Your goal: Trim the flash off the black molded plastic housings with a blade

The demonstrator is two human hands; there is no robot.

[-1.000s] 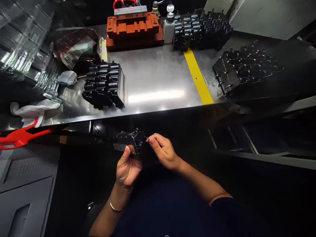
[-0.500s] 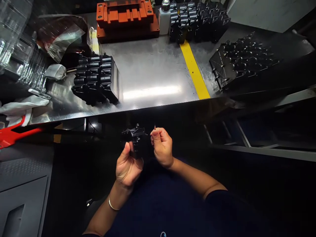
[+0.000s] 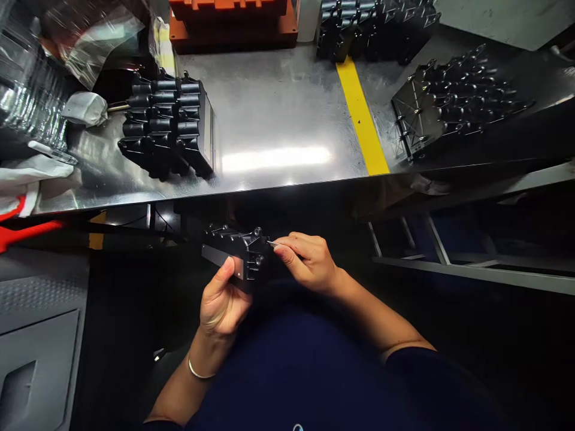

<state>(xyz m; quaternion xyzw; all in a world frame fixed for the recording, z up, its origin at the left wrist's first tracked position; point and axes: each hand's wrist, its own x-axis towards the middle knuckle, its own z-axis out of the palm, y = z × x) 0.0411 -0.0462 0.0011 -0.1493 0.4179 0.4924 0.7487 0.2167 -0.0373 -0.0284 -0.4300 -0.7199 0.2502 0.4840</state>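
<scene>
My left hand [image 3: 224, 302] grips a black molded plastic part [image 3: 233, 245] from below, its thumb pressed on a flat grey metal strip along the part's side. Ribs and small round bosses show on the part's top and right end. On the right, my right hand [image 3: 309, 260] pinches a thin pale blade [image 3: 272, 243] between thumb and forefinger. The blade's tip lies at the part's right end; whether it touches is too small to tell. Both hands are in front of the metal bench [image 3: 274, 114], below its edge.
Stacked black parts stand on the bench at left [image 3: 164, 126], at the back [image 3: 372, 27] and at right [image 3: 458, 102]. An orange fixture [image 3: 233, 36] sits at the back, near a yellow tape strip [image 3: 363, 120]. Clear plastic trays [image 3: 36, 102] are piled far left.
The black part has turned so that its long side with the metal strip shows. My right hand has tilted the blade from upright to pointing left at the part's end.
</scene>
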